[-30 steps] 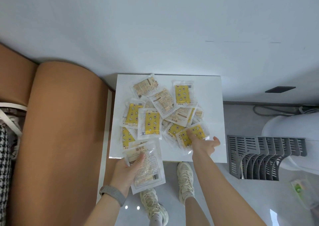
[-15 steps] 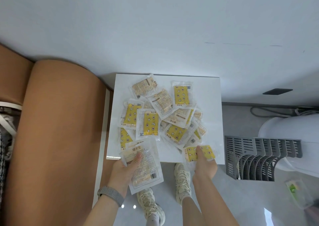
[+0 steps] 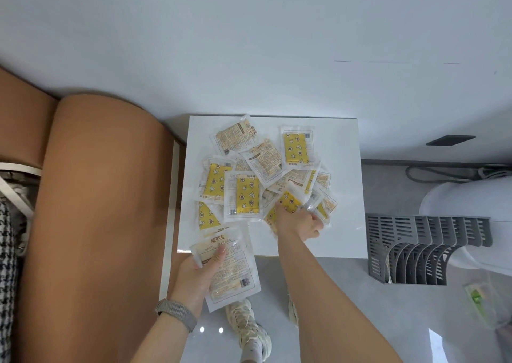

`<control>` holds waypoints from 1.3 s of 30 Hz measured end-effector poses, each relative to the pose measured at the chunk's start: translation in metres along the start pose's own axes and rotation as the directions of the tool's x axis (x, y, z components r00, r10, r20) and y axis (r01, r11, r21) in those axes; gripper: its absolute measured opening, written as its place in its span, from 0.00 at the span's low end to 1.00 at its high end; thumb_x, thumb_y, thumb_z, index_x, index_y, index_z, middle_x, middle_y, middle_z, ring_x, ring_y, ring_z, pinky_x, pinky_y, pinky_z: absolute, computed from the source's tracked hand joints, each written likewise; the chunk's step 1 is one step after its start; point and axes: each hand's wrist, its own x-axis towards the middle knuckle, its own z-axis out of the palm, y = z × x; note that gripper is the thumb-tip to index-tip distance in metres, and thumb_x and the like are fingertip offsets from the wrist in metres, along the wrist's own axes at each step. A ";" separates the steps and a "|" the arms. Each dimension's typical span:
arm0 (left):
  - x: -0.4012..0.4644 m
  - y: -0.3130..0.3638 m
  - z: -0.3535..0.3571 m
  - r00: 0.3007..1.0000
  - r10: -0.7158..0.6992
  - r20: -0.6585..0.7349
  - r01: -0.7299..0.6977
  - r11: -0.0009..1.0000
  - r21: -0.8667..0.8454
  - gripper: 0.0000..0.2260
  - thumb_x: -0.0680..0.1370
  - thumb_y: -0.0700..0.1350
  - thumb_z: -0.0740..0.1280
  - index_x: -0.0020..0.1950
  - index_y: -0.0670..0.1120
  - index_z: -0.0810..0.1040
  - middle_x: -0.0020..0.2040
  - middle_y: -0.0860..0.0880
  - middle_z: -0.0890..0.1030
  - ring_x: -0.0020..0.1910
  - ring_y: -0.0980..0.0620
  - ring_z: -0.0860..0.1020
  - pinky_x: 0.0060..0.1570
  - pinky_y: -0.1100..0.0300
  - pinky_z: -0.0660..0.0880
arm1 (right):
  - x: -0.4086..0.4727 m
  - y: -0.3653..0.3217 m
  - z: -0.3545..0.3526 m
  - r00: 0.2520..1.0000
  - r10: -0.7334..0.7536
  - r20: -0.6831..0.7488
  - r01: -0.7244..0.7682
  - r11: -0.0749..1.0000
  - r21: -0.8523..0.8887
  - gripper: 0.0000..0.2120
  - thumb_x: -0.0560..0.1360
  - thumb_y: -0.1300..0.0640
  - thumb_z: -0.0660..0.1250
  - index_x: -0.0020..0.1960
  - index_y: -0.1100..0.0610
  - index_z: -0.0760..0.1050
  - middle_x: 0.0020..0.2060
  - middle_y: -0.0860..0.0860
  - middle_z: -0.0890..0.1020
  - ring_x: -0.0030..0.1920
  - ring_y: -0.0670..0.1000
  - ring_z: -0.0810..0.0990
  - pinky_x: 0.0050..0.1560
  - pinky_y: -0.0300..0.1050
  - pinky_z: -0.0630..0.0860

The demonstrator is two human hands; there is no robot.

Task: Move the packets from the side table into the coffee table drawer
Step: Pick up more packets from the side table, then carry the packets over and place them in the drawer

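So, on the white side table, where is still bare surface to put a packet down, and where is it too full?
The side table is bare along its right edge, right of the packet pile, and along the near edge right of the right hand. A narrow strip at the far edge is also free. The centre and left are crowded with overlapping packets; the left hand holds a stack at the near-left corner.

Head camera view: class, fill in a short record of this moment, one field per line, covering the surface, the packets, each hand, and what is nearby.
surface: white side table
packets: loose pile of packets, some yellow face up, some printed back up, overlapping
left hand: holds a stack of packets at the table's near edge, thumb on top
right hand: on the pile, fingers curled on a yellow packet
nearby: tan sofa to the left, grey rack on the floor to the right
drawer: not in view
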 end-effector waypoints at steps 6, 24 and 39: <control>-0.001 0.001 -0.014 1.000 0.011 -0.007 -0.011 1.000 0.004 0.12 0.72 0.45 0.69 0.52 0.42 0.82 0.47 0.45 0.86 0.45 0.50 0.85 0.36 0.61 0.81 | 0.003 0.000 0.006 0.998 -0.049 -0.049 0.049 0.999 -0.004 0.18 0.69 0.46 0.73 0.48 0.60 0.78 0.54 0.56 0.79 0.57 0.58 0.74 0.59 0.49 0.72; -0.040 0.030 -0.058 0.991 -0.024 -0.130 -0.010 0.967 -0.253 0.10 0.75 0.42 0.69 0.55 0.41 0.80 0.50 0.43 0.85 0.48 0.46 0.83 0.39 0.55 0.82 | -0.066 0.061 -0.095 0.825 -0.079 0.559 -0.246 0.841 0.481 0.14 0.71 0.66 0.71 0.55 0.59 0.78 0.42 0.56 0.87 0.45 0.61 0.84 0.47 0.58 0.80; -0.195 0.040 -0.154 0.921 0.054 -0.386 -0.249 0.844 -0.476 0.10 0.76 0.42 0.68 0.56 0.42 0.81 0.52 0.43 0.85 0.53 0.41 0.83 0.58 0.40 0.76 | -0.245 -0.021 -0.091 0.221 -0.199 0.955 0.138 0.975 0.172 0.33 0.56 0.60 0.81 0.60 0.62 0.77 0.53 0.60 0.84 0.51 0.60 0.85 0.43 0.53 0.83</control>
